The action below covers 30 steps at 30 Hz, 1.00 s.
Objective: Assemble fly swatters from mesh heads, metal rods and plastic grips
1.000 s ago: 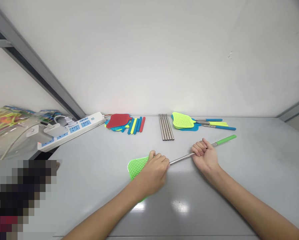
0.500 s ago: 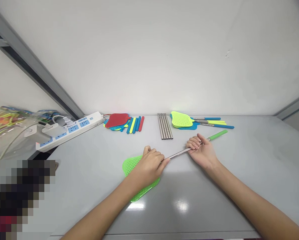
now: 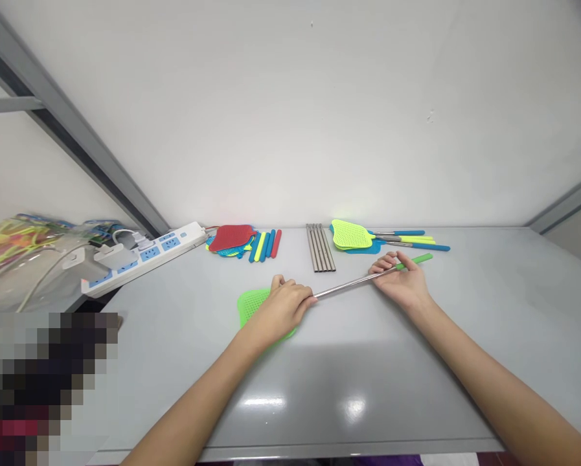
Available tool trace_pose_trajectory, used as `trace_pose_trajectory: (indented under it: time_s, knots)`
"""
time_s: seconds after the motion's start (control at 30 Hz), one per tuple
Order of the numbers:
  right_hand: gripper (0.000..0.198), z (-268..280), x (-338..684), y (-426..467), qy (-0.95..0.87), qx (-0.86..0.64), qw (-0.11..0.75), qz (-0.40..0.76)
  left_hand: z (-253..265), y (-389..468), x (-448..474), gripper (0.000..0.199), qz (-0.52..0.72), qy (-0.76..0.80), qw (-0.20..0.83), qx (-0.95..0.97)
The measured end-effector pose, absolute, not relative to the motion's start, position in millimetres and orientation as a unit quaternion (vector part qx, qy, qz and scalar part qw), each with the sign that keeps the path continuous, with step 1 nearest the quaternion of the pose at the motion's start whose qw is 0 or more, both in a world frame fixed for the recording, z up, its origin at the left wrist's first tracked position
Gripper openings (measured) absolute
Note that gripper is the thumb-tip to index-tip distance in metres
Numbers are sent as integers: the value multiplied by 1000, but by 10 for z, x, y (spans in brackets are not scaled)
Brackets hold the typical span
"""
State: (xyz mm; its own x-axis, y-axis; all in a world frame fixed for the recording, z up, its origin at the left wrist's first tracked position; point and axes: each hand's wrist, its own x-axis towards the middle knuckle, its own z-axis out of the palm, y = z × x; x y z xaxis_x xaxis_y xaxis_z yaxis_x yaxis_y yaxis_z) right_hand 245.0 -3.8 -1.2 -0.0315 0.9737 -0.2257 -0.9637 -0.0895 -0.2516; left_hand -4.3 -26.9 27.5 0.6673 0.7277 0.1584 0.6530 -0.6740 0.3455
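Note:
A green fly swatter with a metal rod [image 3: 343, 287] lies slantwise between my hands. My left hand [image 3: 286, 310] is closed around the neck of the swatter, covering part of its green mesh head [image 3: 252, 303]. Palm up, my right hand [image 3: 403, 282] has its fingers curled round the other end, where the rod meets the green handle [image 3: 420, 258]. Beyond it lie other fly swatters [image 3: 351, 234] with yellow and blue heads and handles. Several loose metal rods [image 3: 320, 249] sit side by side in the middle.
Left of the rods are loose coloured handles [image 3: 265, 246] and a pile of swatter heads topped by a red one [image 3: 232, 239]. A white power strip [image 3: 193, 238] with plugs stands at the left, beside a clear plastic bag [image 3: 8, 259]. A wall rises behind the grey table [image 3: 504, 310].
More bare rod shows between my hands. My right hand now sits nearer the green handle, and my left hand has shifted slightly left with the swatter head. The view has tilted a little.

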Motion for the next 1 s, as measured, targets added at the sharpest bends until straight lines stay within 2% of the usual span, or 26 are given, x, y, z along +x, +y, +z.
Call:
trace_pose_trajectory:
  time_s: [0.13, 0.53, 0.8, 1.0]
  knots:
    - [11, -3, 2619, 27, -12, -189, 707, 682, 251, -188, -95, 33, 147, 399, 117, 897]
    - [15, 12, 2750, 90, 16, -248, 721, 647, 218, -131, -132, 30, 153, 398, 128, 896]
    - [32, -5, 2855, 79, 86, -283, 752, 589, 227, -166, -106, 31, 152, 393, 128, 898]
    - [25, -31, 2843, 77, 90, -285, 755, 584, 206, -194, -86, 30, 154, 390, 115, 901]
